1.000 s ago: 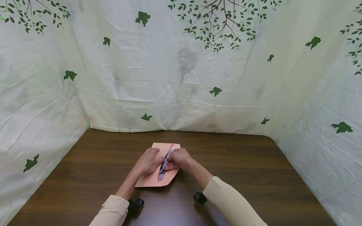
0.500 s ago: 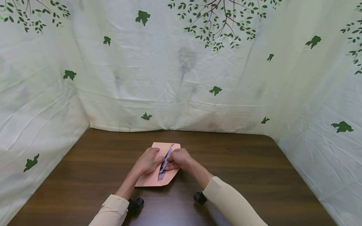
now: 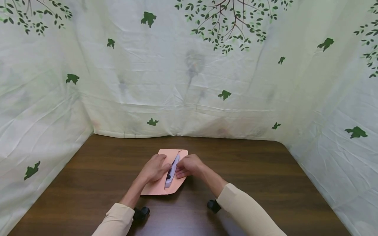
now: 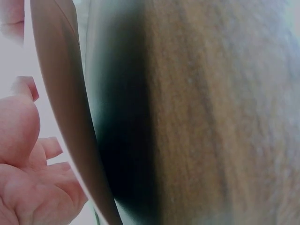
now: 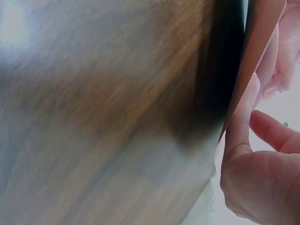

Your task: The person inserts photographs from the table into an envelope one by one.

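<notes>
A pink envelope (image 3: 155, 188) lies slightly raised and tilted over the table; its shadow shows below the right side. A long slanted opening runs down it, with a pale purple strip (image 3: 173, 168) and a dark gap inside. In the dark gap sits a small round black spot (image 3: 168, 177). My left hand (image 3: 156, 168) grips the envelope left of the opening, thumb at the slit's edge. My right hand (image 3: 190, 165) rests at the right side of the opening, fingertips right by the purple strip; its fingers (image 5: 243, 110) lie along the envelope in the right wrist view.
Dark brown wood table (image 3: 251, 170) spreads around the envelope. Black wrist-worn devices (image 3: 141, 213) hang under both forearms close above the tabletop. A pale cloth with printed green leaves (image 3: 189, 82) encloses the back and sides.
My right hand has drawn a little to the right, away from the opening, uncovering more of the purple strip, which looks flatter, and the black spot. My left hand and the envelope stay put.
</notes>
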`<state>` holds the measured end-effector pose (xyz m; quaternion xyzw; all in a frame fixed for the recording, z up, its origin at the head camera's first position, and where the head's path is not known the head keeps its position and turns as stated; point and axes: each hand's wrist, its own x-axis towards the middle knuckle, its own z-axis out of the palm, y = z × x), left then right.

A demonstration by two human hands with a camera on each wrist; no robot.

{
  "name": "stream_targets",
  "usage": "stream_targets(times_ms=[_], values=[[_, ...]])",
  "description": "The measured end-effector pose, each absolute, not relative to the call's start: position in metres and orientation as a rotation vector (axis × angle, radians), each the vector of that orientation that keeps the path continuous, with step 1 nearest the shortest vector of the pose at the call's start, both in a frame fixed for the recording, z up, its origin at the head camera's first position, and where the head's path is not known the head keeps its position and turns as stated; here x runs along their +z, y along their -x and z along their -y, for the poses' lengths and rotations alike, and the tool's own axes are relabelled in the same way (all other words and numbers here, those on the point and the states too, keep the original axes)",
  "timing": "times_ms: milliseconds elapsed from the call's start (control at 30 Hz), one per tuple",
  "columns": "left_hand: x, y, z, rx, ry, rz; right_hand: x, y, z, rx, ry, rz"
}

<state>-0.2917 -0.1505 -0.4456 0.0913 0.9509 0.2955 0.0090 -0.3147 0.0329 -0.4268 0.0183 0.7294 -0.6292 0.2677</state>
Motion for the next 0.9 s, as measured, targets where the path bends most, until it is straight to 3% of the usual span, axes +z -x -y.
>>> stream_targets(times_ms=[900], values=[[-0.446,0.293,0.152,0.913,-0.285,-2.951,-0.412,0.317,-0.127,-1.618,-0.059,-2.110]])
